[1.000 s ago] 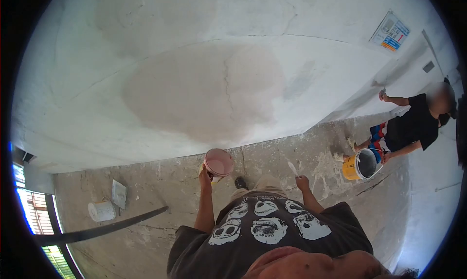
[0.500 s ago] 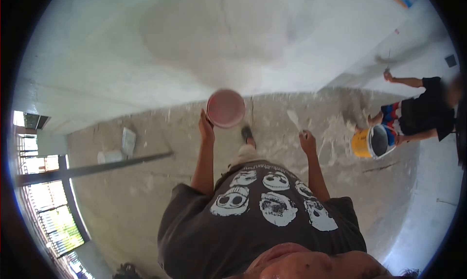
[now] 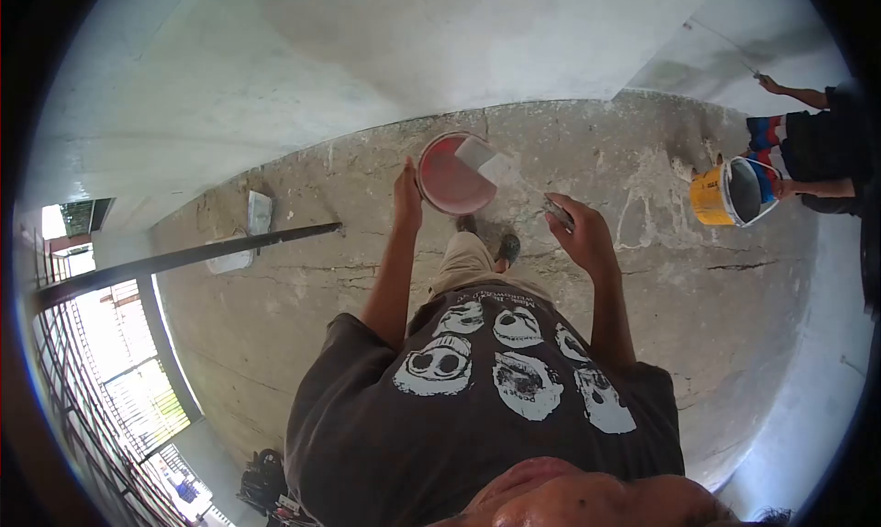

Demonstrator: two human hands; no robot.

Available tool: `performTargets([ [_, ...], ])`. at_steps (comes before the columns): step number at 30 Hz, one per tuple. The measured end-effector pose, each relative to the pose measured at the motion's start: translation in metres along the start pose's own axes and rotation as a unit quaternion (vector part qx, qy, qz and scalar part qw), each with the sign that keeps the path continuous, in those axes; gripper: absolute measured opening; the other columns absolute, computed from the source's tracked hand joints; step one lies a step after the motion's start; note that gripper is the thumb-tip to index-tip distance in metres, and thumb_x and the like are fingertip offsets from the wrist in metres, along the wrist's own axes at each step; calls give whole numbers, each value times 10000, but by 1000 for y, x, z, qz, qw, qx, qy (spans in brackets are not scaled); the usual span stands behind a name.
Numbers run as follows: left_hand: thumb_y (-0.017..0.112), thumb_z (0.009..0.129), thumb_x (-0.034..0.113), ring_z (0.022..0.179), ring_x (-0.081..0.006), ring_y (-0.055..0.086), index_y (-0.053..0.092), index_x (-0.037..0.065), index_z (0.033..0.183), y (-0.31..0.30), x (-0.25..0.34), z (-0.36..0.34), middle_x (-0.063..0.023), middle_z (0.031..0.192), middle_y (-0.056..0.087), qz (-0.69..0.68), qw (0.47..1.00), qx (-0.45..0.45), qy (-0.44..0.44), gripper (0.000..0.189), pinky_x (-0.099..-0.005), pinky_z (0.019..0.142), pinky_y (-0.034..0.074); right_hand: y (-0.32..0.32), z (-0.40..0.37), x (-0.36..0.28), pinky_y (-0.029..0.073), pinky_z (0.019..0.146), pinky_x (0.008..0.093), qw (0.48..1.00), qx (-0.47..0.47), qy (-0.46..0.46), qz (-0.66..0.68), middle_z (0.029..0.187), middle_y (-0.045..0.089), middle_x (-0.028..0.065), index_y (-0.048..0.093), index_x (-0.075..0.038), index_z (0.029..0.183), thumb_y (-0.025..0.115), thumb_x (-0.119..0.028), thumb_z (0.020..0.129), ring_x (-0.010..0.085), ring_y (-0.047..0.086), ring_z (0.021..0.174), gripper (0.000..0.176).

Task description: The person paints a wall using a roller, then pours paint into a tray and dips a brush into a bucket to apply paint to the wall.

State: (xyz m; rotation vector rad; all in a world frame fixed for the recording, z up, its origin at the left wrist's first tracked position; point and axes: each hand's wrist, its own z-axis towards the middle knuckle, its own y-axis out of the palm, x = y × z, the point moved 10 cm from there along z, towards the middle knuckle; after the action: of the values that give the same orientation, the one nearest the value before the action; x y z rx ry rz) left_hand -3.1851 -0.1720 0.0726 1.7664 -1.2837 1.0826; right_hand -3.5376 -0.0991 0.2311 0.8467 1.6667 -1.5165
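My left hand (image 3: 407,196) grips the side of a round red tub (image 3: 451,189), fingers wrapped at its wall. The tub is tipped so its pinkish inside shows. My right hand (image 3: 585,238) is closed round the dark handle of a scraper (image 3: 500,170), a flat tool with a wide pale blade. The blade's far end overlaps the tub's right rim, and its middle is smeared by motion. Both hands are in front of my body, above the floor.
Ahead stands a pale wall (image 3: 385,50) with darker patches. To the right, another person (image 3: 812,141) holds a thin stick and a yellow bucket (image 3: 711,196). A dark bar (image 3: 202,263) crosses the left side, near white containers (image 3: 260,212) and barred windows (image 3: 115,330).
My right hand has risen and brought the scraper's blade from the side to the tub. The tub has shifted up and right in view. The view has tilted downward, showing more floor.
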Motion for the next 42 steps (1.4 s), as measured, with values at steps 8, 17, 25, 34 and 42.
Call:
performTargets([
  [8, 486, 942, 451, 607, -140, 454, 583, 3, 769, 19, 4, -28, -97, 628, 529, 233, 967, 42, 96, 489, -342, 589, 407, 75, 7, 0, 503, 787, 421, 974, -132, -16, -184, 1000, 661, 152, 594, -147, 1175, 599, -171, 842, 337, 634, 905, 334],
  [17, 513, 933, 414, 521, -172, 435, 541, -17, 724, -3, 2, -39, -132, 567, 497, 243, 958, 91, 126, 480, -375, 527, 385, 146, 32, 16, 506, 779, 448, 930, -207, -7, -303, 929, 661, 182, 603, -131, 1155, 593, -200, 838, 349, 641, 877, 324],
  [25, 538, 929, 384, 516, -167, 405, 536, -20, 721, -30, -7, -38, -137, 562, 478, 193, 966, 120, 125, 454, -362, 505, 368, 141, 36, -23, 505, 748, 442, 928, -221, -29, -298, 915, 657, 171, 593, -122, 1151, 600, -207, 839, 345, 638, 861, 324],
  [34, 523, 932, 407, 542, -179, 463, 547, -30, 743, -55, -9, -28, -144, 596, 507, 173, 964, 163, 117, 477, -367, 528, 384, 111, 32, -61, 495, 742, 401, 933, -201, -107, -280, 989, 630, 112, 592, -168, 1184, 619, -132, 843, 311, 624, 873, 344],
  [42, 526, 935, 395, 572, -149, 492, 568, -37, 756, -64, -6, -43, -105, 607, 543, 127, 964, 207, 106, 470, -347, 543, 407, 117, 12, -22, 496, 700, 378, 928, -188, -110, -304, 919, 543, 67, 628, -233, 1167, 630, -126, 841, 248, 599, 801, 343],
])
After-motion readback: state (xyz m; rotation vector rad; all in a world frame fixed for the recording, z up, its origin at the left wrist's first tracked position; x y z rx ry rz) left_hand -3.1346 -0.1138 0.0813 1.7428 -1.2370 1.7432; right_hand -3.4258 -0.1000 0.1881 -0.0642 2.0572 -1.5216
